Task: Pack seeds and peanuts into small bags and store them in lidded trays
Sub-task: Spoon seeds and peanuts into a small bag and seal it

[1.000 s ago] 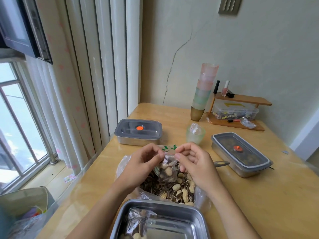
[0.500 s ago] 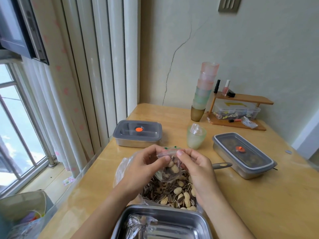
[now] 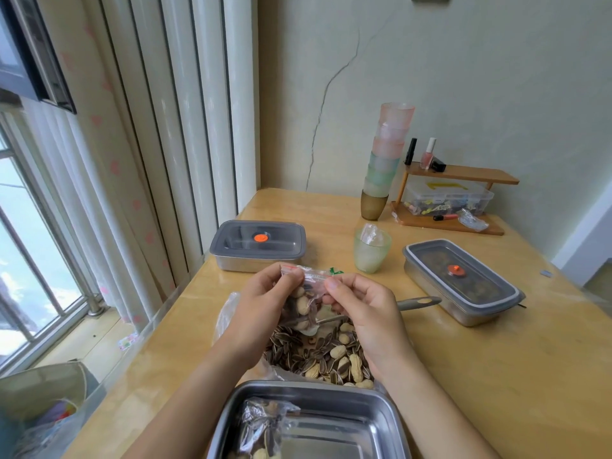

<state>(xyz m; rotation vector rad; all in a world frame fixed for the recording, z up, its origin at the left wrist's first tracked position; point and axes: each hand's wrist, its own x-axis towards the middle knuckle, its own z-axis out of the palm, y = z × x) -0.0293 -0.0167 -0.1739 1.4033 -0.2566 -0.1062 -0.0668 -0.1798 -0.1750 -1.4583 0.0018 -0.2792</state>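
Observation:
A small clear zip bag holding peanuts and striped seeds hangs between both hands above the table. My left hand pinches its top left corner, and my right hand pinches the top edge at the right. Below them lies a large open plastic bag of loose seeds and peanuts. An open steel tray at the near edge holds one filled small bag. Two lidded steel trays stand farther back, one on the left and one on the right.
A green cup with folded plastic inside stands behind the hands. A scoop handle sticks out to the right of my right hand. A stack of cups and a wooden shelf stand by the wall. The window is on the left.
Both hands have lifted the small bag a little higher above the loose pile, and my fingers have spread apart along its top edge.

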